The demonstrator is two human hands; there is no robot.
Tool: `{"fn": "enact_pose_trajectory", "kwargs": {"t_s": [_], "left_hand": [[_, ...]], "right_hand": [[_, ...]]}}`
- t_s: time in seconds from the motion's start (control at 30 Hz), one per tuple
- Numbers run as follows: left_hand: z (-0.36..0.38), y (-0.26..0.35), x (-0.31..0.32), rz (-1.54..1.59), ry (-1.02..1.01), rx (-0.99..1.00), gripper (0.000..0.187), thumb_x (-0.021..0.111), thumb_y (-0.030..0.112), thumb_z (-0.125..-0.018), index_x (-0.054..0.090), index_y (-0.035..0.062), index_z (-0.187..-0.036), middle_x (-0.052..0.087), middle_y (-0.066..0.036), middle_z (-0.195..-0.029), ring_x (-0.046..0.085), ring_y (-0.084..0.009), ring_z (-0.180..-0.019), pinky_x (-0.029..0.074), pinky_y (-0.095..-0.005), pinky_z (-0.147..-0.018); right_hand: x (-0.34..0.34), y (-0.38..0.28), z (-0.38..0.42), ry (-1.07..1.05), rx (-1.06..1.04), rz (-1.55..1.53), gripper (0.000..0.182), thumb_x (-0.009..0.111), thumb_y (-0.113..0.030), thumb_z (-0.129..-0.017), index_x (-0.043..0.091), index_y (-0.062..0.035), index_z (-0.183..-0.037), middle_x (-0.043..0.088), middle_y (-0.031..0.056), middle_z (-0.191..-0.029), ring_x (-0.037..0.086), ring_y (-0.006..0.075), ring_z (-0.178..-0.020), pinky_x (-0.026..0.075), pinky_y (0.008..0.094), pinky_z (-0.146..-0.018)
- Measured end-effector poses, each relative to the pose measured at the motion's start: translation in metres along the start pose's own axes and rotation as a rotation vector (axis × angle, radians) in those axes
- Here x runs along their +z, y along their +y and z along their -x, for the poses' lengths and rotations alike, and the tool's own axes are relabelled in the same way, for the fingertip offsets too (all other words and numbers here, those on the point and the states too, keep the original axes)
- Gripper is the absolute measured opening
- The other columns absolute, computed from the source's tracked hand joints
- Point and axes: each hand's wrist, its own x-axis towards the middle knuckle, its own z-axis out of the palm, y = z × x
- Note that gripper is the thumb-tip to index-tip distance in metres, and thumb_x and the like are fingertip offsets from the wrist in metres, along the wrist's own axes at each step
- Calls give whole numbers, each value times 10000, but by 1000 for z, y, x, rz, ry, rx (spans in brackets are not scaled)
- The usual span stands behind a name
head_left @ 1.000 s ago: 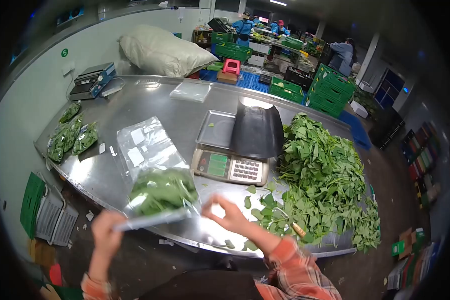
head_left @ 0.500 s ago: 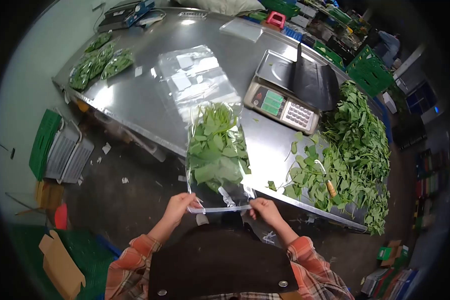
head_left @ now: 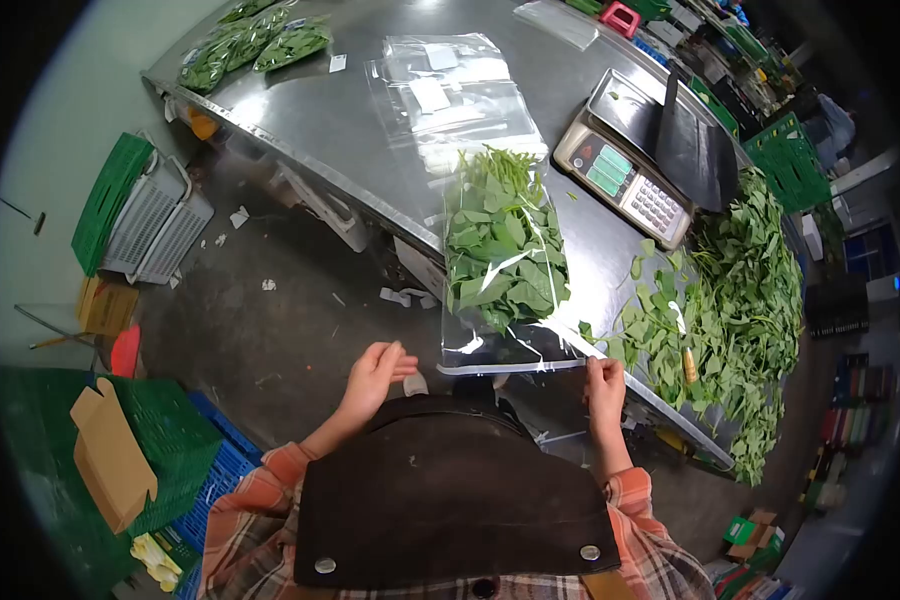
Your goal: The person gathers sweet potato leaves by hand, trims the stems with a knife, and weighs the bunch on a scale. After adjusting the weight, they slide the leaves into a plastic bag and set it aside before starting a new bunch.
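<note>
A clear plastic bag [head_left: 470,345] holds leafy green stems [head_left: 505,255] and lies partly on the steel table, its sealed-looking edge hanging over the table's near side towards me. My right hand [head_left: 605,390] pinches the near right corner of this bag. Off the bag, to the left of its near left corner, my left hand [head_left: 372,380] is open, fingers stretched out and holding nothing. Beyond the filled bag lies a stack of flat clear bags [head_left: 470,100]. To the right is a digital scale [head_left: 620,165], near a knife [head_left: 686,350] with a wooden handle.
A large heap of loose greens [head_left: 745,290] covers the right end of the steel table [head_left: 350,150]. Filled bags of greens [head_left: 295,45] lie at the far left. Grey crates [head_left: 155,220] stand against the wall; a cardboard piece [head_left: 110,455] rests at lower left.
My left hand has let go of the bag's near left corner and opened. My right hand still grips the right corner. The view has shifted, so the table appears higher and farther right.
</note>
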Motion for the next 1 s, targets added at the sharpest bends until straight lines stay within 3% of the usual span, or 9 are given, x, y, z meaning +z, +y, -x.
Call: {"fn": "enact_pose_trajectory", "kwargs": {"t_s": [0.07, 0.3, 0.6, 0.7, 0.8, 0.87, 0.9, 0.93, 1.0], "left_hand": [[-3, 14, 14, 6, -54, -68, 409, 486, 319, -948, 496, -56, -1113, 635, -179, -989, 638, -194, -860, 505, -277, -771], [-16, 29, 49, -68, -209, -79, 248, 530, 179, -901, 614, -54, -925, 646, -115, -881, 640, -155, -749, 505, -248, -694], [-9, 11, 44, -25, -99, -50, 220, 490, 131, -892, 613, -52, -887, 644, -106, -820, 628, -163, -742, 504, -274, -668], [-2, 7, 61, -254, -59, 80, 241, 490, 131, -890, 600, -69, -814, 652, -136, -795, 636, -186, -697, 512, -294, -646], [-8, 11, 54, 169, -113, -37, 242, 459, 120, -915, 567, -90, -862, 655, -180, -846, 665, -240, -795, 532, -310, -723], [-8, 24, 33, -6, -189, -3, 233, 456, 109, -921, 572, -89, -887, 655, -196, -872, 671, -250, -804, 537, -311, -752], [-9, 31, 24, -26, -234, -48, 232, 470, 119, -917, 575, -86, -891, 657, -193, -869, 672, -243, -793, 537, -308, -741], [-8, 40, 15, -45, -278, -92, 233, 484, 129, -914, 578, -83, -894, 660, -190, -865, 672, -236, -782, 536, -306, -730], [-15, 52, -3, -132, -333, -179, 241, 523, 160, -901, 585, -71, -918, 665, -182, -852, 672, -221, -759, 534, -300, -703]], "right_hand": [[-5, 7, 1, 96, -213, 175, 196, 612, -163, -869, 501, -20, -794, 519, 25, -648, 471, 89, -546, 403, 247, -485], [72, -56, 43, -497, -839, 449, 130, 666, -113, -786, 556, -46, -806, 571, 104, -759, 597, 269, -645, 480, 339, -556], [138, -63, 43, -714, -1183, 434, 156, 620, -55, -746, 504, -42, -848, 493, 106, -753, 543, 301, -642, 456, 392, -550], [111, -66, 36, -862, -1163, 506, 86, 556, -69, -757, 492, -23, -792, 508, 138, -767, 539, 333, -683, 455, 412, -587], [50, -8, 34, -975, -1113, 643, 105, 561, -69, -758, 500, -23, -830, 517, 135, -750, 555, 327, -726, 469, 418, -634], [-29, 93, 33, -932, -748, 1078, 131, 546, -89, -772, 568, -44, -894, 599, 142, -814, 598, 322, -792, 486, 422, -671], [-77, 152, 40, -1079, -315, 1476, 179, 529, -117, -795, 632, -54, -927, 643, 131, -844, 630, 323, -814, 503, 402, -696], [-128, 168, 68, -848, -111, 1378, 216, 545, -174, -794, 670, -53, -923, 667, 116, -856, 654, 306, -812, 517, 390, -711], [-165, 173, 93, -949, 105, 1463, 257, 566, -227, -780, 670, -47, -929, 667, 131, -876, 660, 299, -816, 524, 403, -717]]}}
